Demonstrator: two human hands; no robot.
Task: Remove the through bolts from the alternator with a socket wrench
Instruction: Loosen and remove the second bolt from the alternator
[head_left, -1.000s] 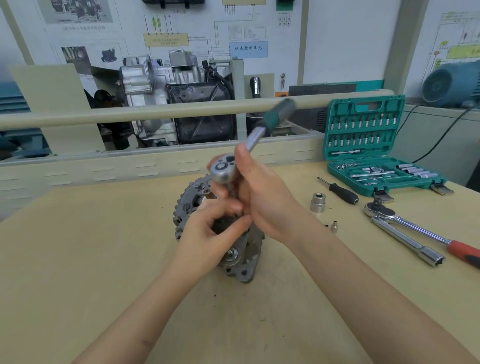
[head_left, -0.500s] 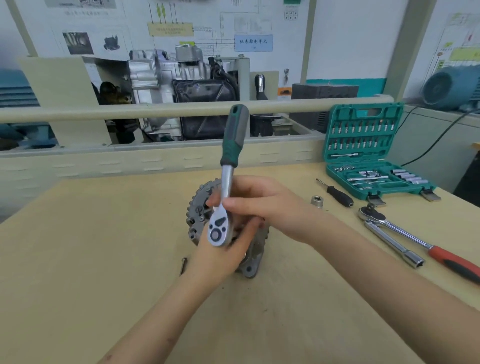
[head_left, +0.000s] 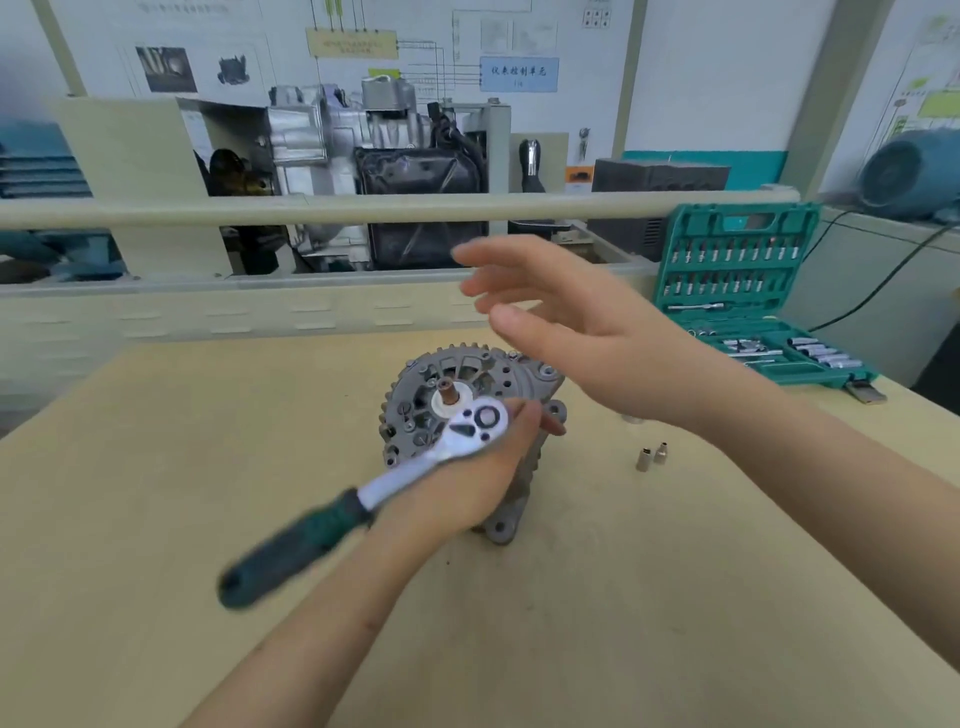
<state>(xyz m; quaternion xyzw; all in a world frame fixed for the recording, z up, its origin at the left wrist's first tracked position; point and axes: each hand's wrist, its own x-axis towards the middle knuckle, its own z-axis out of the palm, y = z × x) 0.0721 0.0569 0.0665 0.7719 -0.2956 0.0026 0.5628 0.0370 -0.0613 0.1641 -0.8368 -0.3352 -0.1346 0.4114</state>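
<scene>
The grey alternator stands on the wooden table, its finned end and copper shaft facing up. The socket wrench has its chrome ratchet head over the alternator's right side. Its blurred green handle points toward me and to the left. My left hand grips the wrench just under its head, thumb and fingers curled beside the alternator's housing. The bolt and the socket are hidden under the head and hand. My right hand hovers open above and right of the alternator, fingers spread and touching nothing.
Two small loose sockets stand on the table right of the alternator. An open green socket set case sits at the back right. A beige rail and an engine display run behind the table's far edge.
The wrench handle has swung from pointing up and away to pointing toward me at the left. My right hand has let go of the wrench and lifted open. My left hand stays at the head.
</scene>
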